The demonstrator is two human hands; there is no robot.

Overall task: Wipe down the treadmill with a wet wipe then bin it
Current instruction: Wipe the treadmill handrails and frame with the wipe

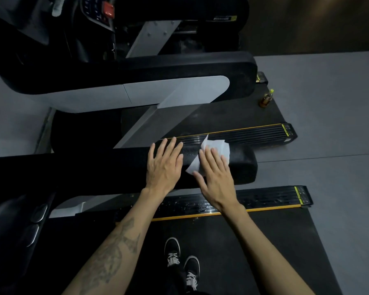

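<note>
The white crumpled wet wipe (pixel 213 153) lies on the black padded treadmill handrail (pixel 241 165), pressed flat beneath the right hand (pixel 216 177), fingers straight. Just left of it, the left hand (pixel 163 165) rests open-palmed on the same rail.

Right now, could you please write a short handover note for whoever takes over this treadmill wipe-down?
Left hand: open, flat on the near handrail, holding nothing.
Right hand: open, fingers straight, pressing the wet wipe onto the same handrail near its end.
Done: wiping is under way; droplets show on the handrail and on the side rail below.
Left: how much of the rest has been wiped cannot be told; finish the treadmill, then bin the wipe. No bin is in view.
</note>
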